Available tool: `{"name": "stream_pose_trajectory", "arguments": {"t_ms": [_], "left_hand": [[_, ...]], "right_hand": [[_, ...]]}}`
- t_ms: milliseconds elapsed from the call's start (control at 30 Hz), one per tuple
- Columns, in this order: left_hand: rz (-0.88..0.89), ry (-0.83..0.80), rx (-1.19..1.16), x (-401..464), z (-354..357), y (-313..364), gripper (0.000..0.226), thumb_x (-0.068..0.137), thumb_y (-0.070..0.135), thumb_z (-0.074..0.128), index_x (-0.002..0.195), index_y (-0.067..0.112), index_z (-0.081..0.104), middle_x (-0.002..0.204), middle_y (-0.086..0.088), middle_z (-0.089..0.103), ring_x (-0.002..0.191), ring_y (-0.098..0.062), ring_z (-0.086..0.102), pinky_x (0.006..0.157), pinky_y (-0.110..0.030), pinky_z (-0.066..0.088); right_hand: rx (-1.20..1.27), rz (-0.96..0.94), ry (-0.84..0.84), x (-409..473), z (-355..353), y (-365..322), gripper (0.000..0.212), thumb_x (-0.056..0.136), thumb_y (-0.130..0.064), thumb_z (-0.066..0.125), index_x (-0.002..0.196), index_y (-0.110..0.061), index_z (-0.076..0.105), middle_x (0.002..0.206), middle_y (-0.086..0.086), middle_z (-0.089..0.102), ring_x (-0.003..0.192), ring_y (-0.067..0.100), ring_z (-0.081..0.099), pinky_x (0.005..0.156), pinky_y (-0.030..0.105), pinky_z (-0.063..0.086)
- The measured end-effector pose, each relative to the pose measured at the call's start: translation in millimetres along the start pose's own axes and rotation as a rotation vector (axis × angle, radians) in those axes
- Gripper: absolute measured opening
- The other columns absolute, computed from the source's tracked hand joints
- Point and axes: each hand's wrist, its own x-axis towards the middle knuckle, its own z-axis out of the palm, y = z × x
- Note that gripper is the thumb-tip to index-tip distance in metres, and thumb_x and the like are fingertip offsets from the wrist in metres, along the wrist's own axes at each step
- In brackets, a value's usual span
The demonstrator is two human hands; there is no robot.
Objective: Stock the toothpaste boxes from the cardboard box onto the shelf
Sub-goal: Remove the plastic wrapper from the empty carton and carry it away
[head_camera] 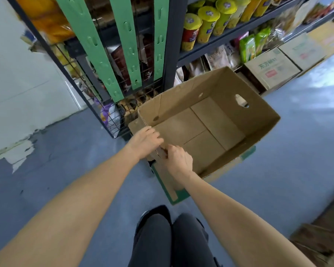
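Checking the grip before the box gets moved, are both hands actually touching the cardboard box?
Touching. The head view shows the left hand and the right hand both curled over the near rim of the cardboard box, no gap visible.

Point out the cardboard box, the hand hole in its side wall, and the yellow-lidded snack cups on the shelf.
cardboard box [199,124]: head view, on its bare inner floor.
hand hole [241,101]: head view, on the oval cutout in the right inner wall.
yellow-lidded snack cups [208,14]: head view, on one cup's yellow lid.
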Motion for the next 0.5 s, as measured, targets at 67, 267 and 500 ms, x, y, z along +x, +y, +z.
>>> {"name": "stream_pose_trajectory", "arguments": {"t_ms": [67,267,500], "left_hand": [[-0.057,0.041,-0.039,-1.7,12.7,-4.3,0.032,0.044,-0.001,0.083,0.065,0.015,0.066,0.066,-0.002,0.062,0.066,-0.021,0.063,0.069,-0.026,0.052],[-0.254,-0.07,-0.108,-2.1,52.7,-13.5,0.031,0.092,0.003,0.043,0.119,0.012,0.056,0.125,-0.006,0.052,0.122,-0.021,0.043,0.098,-0.028,0.031],[-0.359,-0.063,-0.117,1.5,53.9,-16.3,0.039,0.078,-0.006,0.06,0.114,0.006,0.054,0.123,-0.011,0.052,0.123,-0.025,0.042,0.1,-0.031,0.033]], "right_hand": [[0.049,0.043,-0.017,8.0,17.2,-0.6,0.014,0.092,-0.021,0.052,0.096,-0.011,0.061,0.094,0.006,0.064,0.083,0.026,0.062,0.075,0.041,0.055],[0.157,0.058,0.002,24.0,47.2,-13.8,0.02,0.092,-0.024,0.054,0.096,-0.011,0.067,0.091,0.007,0.067,0.082,0.026,0.065,0.075,0.041,0.057],[0.251,0.076,-0.119,42.0,48.1,-22.4,0.018,0.088,-0.011,0.052,0.071,-0.009,0.058,0.073,0.007,0.06,0.067,0.028,0.054,0.055,0.028,0.041]]}}
